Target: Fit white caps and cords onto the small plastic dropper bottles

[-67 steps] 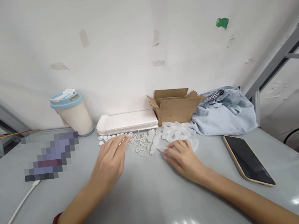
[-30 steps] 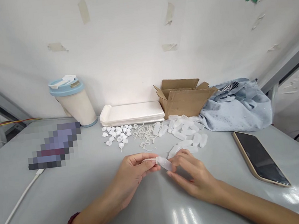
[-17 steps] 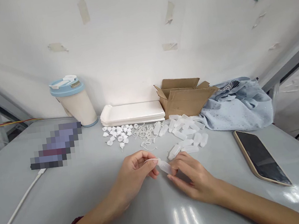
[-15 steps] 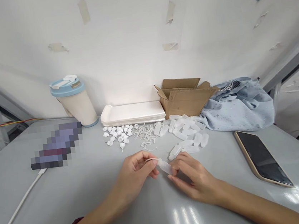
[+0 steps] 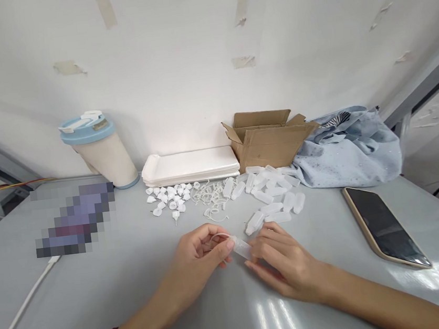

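A small translucent plastic squeeze bottle [image 5: 242, 248] is held between my two hands, lying at a slant above the table. My right hand [image 5: 284, 263] is closed round its base end. At the neck end, my left hand [image 5: 206, 253] pinches a thin whitish plastic strap [image 5: 220, 234], its thumb pressed against the neck. The strap loops back over the left fingers, which partly hide it. Beyond my hands lie several like bottles [image 5: 275, 217], a tangle of loose straps [image 5: 210, 193] and several white needle-tipped caps [image 5: 173, 193].
At the back stand a blue-lidded cup [image 5: 103, 156], a stack of white sleeves [image 5: 191, 163], an open cardboard box [image 5: 271, 145] and a light blue cloth bag [image 5: 353, 154]. A phone [image 5: 385, 227] lies at right. A blurred-out device [image 5: 78, 215] with a white cable [image 5: 25, 308] lies at left.
The left thumb has shifted right, up onto the bottle's neck. The right hand keeps its hold. The camera view has turned slightly.
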Demonstrator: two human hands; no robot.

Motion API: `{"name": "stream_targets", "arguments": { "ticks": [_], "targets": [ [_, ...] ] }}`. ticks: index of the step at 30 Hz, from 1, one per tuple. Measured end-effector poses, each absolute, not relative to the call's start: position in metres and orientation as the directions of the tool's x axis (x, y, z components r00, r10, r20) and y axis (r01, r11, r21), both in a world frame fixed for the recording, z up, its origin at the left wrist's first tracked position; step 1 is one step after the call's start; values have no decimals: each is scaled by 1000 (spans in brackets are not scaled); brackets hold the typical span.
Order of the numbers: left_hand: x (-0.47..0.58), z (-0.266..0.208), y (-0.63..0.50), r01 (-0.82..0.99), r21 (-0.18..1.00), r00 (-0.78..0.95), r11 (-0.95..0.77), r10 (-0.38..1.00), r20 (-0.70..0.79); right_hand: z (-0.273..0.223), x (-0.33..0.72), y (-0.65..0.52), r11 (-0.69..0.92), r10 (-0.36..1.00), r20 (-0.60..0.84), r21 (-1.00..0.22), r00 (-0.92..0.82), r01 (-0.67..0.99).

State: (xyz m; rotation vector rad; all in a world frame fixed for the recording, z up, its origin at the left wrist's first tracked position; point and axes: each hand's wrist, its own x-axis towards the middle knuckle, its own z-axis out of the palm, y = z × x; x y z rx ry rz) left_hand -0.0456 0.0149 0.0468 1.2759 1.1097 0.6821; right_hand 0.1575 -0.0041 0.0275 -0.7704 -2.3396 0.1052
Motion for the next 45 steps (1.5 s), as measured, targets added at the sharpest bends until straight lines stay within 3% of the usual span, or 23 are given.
{"name": "stream_targets", "arguments": {
  "ticks": [16,18,20,23,25,28,34,37,39,42,45],
  "targets": [
    [-46,44,10,230,962,439,150,866,-240,19,158,-4,822,534,588,-195,-608,534],
    [-46,45,10,230,960,427,158,870,-246,21,157,-5,811,572,557,-271,-603,518],
    [-45,46,9,195,966,426,169,873,-239,24,157,-9,768,640,493,-427,-589,478],
    [-43,47,8,87,977,466,192,859,-211,33,156,-15,558,776,306,-742,-552,372],
    [-42,48,7,42,976,498,212,843,-204,38,156,-19,375,812,170,-885,-559,275],
    [-41,48,5,71,977,492,203,844,-211,40,154,-22,209,809,52,-957,-586,204],
    [-40,50,0,330,943,448,28,875,-183,36,149,-20,102,828,-44,-968,-560,227],
    [-41,49,-3,384,914,466,-128,882,-72,38,149,-18,34,816,-72,-985,-573,171],
    [-43,47,-3,407,859,450,-311,886,108,41,150,-16,-35,805,-78,-996,-588,84],
    [-45,45,-2,416,691,440,-591,796,415,41,150,-13,-150,787,-85,-987,-611,-56],
    [-47,45,1,402,520,491,-754,657,572,38,151,-8,-222,767,-62,-959,-639,-174]
  ]
}}
